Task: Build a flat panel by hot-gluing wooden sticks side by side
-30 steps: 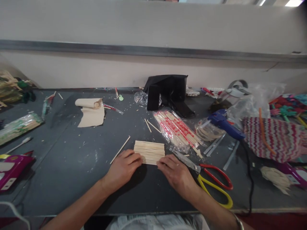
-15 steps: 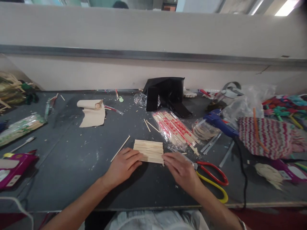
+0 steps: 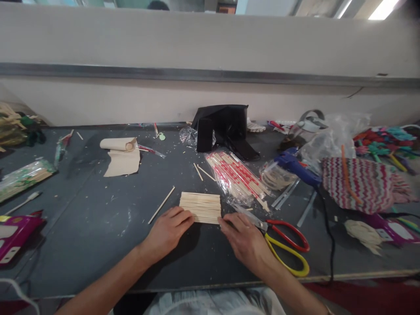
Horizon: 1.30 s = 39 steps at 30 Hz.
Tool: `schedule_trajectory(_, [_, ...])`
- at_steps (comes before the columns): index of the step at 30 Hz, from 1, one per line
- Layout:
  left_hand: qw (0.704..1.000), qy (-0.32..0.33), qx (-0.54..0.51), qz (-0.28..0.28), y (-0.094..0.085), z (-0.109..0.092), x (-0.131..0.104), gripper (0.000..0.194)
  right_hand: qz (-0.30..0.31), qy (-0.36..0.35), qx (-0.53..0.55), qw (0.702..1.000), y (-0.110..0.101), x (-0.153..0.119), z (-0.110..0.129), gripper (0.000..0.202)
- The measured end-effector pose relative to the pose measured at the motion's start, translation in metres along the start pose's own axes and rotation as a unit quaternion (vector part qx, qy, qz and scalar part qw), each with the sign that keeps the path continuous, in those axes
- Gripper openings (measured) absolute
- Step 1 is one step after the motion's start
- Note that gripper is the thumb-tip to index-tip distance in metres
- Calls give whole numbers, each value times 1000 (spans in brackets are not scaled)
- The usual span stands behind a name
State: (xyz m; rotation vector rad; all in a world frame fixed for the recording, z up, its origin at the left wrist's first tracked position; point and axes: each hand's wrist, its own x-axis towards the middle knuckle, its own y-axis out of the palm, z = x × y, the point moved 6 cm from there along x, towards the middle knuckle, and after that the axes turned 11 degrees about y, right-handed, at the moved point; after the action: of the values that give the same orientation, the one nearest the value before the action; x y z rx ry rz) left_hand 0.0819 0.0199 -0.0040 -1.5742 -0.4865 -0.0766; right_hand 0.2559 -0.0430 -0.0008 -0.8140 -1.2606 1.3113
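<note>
Handling a flat row of pale sticks point(image 3: 201, 204) on a dark workbench point(image 3: 108, 232), with the left hand point(image 3: 170, 229) at the near left corner and the right hand point(image 3: 244, 234) at the near right. Slid the right fingertips slightly down the right-hand ends toward the near corner within the last half second, leaving the left hand almost in place and the row in much the same spot. Amounting, most likely, to a small touch of alignment rather than a new step, with the sticks lying side by side.

Lying between the two sets of fingers, directly ahead of the person: seen flat on the bench, with the far edge left uncovered. Held close together on the left, with fingertips laid over the near left corner; gathered likewise on the right, with tips at the stick ends and seemingly touching. Impossible to tell a pinch from a light press on either side, with thumbs partly hidden.

Placed just left of the row, one loose stick point(image 3: 161, 204); resting beside the right hand, scissors point(image 3: 262, 225) with red and yellow handles; lying beyond, a packet of red-marked sticks point(image 3: 234, 177).
</note>
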Motion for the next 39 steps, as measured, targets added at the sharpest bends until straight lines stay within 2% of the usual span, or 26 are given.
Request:
schedule_trajectory(5, [1000,-1,-17,-2,3,0,1,28,7,-7,-19,1000,0,2,5,38])
schedule_trajectory(8, [999,-16,-27,-7,1,-1,1,25,1,15,33,999,-4,0,1,33])
schedule_trajectory(12, [993,-67,-79,-52,-13,8,4,21,-58,110,160,979,-16,0,-21,29])
schedule_trajectory(15, [983,-126,-104,-80,-26,26,11,33,-66,172,218,958,-18,6,-33,30])
schedule_trajectory(18, [977,-167,-124,-52,-30,43,25,54,-53,180,218,958,-15,20,-32,31])
schedule_trajectory(21, [975,-165,-151,0,-26,53,36,68,-59,158,166,971,-13,38,-26,36])
schedule_trajectory(23, [973,-174,-148,23,-21,59,37,68,-68,153,126,978,-12,49,-26,37])
schedule_trajectory(25, [968,-209,-138,13,-19,64,30,62,-71,155,107,980,-12,57,-28,36])
schedule_trajectory(28, [951,-272,-144,-34,-18,67,16,53,-67,159,111,979,-11,60,-30,34])
schedule_trajectory(31, [928,-319,-185,-52,-16,63,6,54,-53,163,130,977,-8,58,-28,35])
schedule_trajectory(36, [882,-387,-261,-72,-15,62,2,60,-47,180,187,965,-4,58,-24,38])
schedule_trajectory(39, [844,-417,-318,-116,-15,63,-1,60,-54,188,237,952,-4,59,-25,38])
